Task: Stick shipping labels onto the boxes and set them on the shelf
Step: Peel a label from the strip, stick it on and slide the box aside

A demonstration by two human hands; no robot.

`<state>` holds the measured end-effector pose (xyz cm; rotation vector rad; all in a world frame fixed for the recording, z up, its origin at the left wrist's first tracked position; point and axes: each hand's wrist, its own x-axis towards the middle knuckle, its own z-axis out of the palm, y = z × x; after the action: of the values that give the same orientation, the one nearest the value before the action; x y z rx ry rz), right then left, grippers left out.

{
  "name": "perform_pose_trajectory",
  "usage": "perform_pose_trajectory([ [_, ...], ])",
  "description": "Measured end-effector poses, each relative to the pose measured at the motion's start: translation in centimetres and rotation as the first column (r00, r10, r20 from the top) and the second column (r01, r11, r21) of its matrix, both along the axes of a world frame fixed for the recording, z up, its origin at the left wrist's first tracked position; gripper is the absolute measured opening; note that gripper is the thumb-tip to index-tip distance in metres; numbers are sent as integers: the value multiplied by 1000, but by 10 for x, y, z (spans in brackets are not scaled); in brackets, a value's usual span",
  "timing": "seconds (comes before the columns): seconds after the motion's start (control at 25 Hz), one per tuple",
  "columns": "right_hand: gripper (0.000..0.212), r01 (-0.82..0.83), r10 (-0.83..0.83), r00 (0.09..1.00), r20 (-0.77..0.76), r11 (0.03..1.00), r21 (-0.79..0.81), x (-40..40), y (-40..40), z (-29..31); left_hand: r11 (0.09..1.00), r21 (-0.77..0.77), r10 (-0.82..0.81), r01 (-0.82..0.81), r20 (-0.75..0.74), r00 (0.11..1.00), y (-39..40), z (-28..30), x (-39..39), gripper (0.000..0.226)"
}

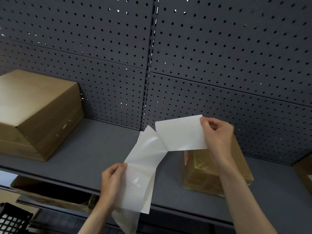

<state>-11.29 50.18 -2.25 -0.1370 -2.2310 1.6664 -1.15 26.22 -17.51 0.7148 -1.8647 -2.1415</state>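
My right hand (217, 137) pinches the upper right corner of a white shipping label (180, 134), which is peeled most of the way off its glossy backing strip (143, 169). My left hand (113, 181) grips that strip at its left edge. The label still joins the strip at its lower left corner. Under my right forearm a brown box (199, 171) wrapped in clear tape lies on the grey shelf (94, 149); a red and white print shows on its left side. A stack of brown boxes (38, 112) stands on the shelf at the left.
A grey pegboard wall (202, 56) backs the shelf. The corner of another brown box (303, 174) shows at the right edge. Below the shelf lie an open carton (50, 193) and a black mesh basket (13, 220) at the bottom left.
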Motion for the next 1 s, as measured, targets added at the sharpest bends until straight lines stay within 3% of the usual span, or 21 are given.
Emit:
perform_pose_trajectory([
  [0.28,19,189,-185,974,-130,982,13,2,27,18,998,-62,7,-7,-1,1000,10,3,0,38],
  [0.4,20,199,-192,966,-174,980,26,8,38,23,982,-186,-26,28,12,1000,9,0,-4,40],
  [0.48,17,202,-189,961,-200,978,45,14,41,27,905,-416,-95,91,12,995,9,1,-4,46],
  [0.56,14,197,-178,957,-231,978,63,19,44,31,739,-665,-123,107,23,992,11,4,-4,49],
  [0.64,12,183,-159,954,-254,980,77,24,47,32,627,-773,-129,96,19,991,12,7,-5,47],
  [0.84,12,133,-96,948,-305,986,102,34,52,31,619,-783,-87,60,8,996,15,14,-10,41],
  [0.92,12,95,-45,943,-329,986,136,38,51,28,707,-706,-135,29,-94,986,24,35,-14,23],
  [1.0,11,70,20,924,-382,973,220,41,47,23,857,-485,-259,177,-107,960,37,61,-21,10],
])
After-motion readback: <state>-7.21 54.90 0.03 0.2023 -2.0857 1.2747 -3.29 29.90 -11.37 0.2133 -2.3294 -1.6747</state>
